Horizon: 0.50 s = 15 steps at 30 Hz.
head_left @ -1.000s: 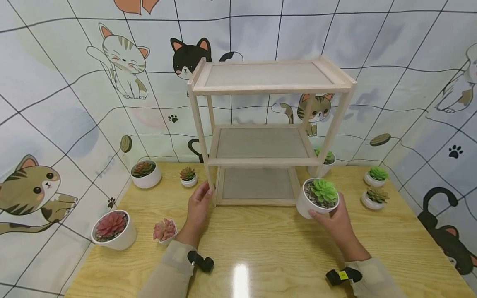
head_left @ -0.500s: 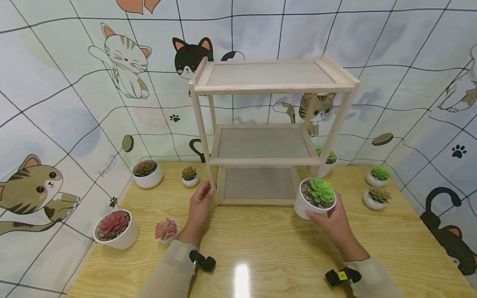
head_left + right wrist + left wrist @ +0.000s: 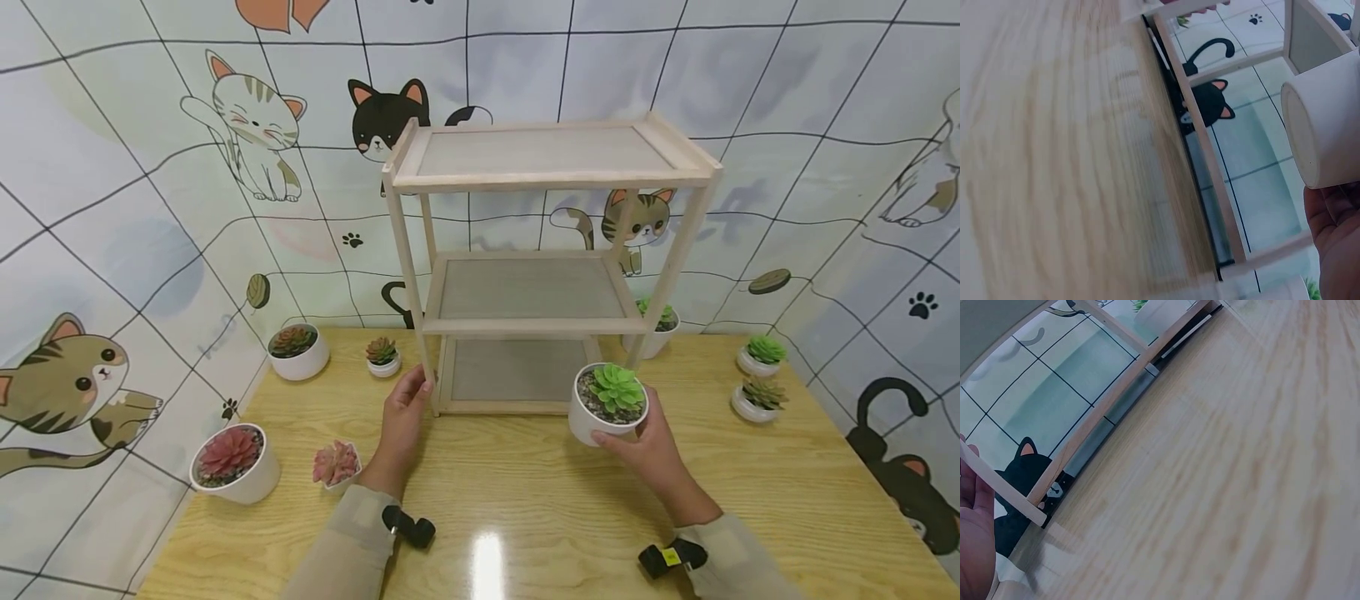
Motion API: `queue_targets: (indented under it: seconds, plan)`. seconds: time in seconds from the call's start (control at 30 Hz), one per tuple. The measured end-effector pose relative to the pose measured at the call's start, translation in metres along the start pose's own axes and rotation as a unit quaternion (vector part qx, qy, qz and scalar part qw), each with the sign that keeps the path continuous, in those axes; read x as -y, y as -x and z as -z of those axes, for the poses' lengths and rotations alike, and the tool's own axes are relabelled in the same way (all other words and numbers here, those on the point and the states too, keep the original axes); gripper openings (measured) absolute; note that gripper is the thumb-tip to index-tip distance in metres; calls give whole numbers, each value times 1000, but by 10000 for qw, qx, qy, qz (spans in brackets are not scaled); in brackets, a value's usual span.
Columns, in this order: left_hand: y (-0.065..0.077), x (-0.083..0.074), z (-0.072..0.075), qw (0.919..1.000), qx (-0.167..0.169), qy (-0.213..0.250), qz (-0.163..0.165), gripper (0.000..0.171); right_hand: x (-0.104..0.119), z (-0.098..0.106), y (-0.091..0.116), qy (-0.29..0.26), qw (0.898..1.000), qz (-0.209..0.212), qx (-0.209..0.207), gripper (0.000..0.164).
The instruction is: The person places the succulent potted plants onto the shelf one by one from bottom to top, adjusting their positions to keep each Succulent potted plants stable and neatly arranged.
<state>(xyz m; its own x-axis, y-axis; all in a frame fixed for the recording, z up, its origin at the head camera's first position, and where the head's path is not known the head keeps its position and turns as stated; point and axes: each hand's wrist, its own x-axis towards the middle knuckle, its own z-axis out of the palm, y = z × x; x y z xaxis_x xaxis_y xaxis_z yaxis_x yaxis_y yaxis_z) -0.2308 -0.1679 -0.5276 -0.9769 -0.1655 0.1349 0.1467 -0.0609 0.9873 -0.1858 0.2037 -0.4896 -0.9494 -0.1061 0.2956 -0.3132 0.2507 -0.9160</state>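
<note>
My right hand (image 3: 648, 446) grips a white pot (image 3: 588, 425) with a bright green succulent (image 3: 617, 387) in dark gravel, thumb on the near side. The pot is held up in front of the shelf's lower right corner; its pale underside (image 3: 1300, 134) shows in the right wrist view. A three-tier pale wooden shelf (image 3: 532, 325) with grey panels stands at the back of the table. My left hand (image 3: 401, 417) holds its front left leg near the foot, thumb and fingers at the post. In the left wrist view that leg (image 3: 1004, 487) crosses before my hand.
On the left stand potted succulents: a large red one (image 3: 236, 467), a small pink one (image 3: 337, 465), a brownish one (image 3: 298, 354) and a tiny one (image 3: 382, 358). To the right are two small pots (image 3: 761, 357); another green plant (image 3: 656, 333) stands behind the shelf's right leg.
My right hand has carried the potted green succulent leftward, from beside the shelf's right leg to before the bottom tier. The left hand has stayed at the left leg.
</note>
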Motion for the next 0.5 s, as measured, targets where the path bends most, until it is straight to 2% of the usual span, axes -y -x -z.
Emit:
queue_targets:
  seconds: [0.5]
  plan:
    - [0, 0, -1, 9999, 9, 157, -46, 41, 1, -33, -11, -259, 9991, 164, 295, 94]
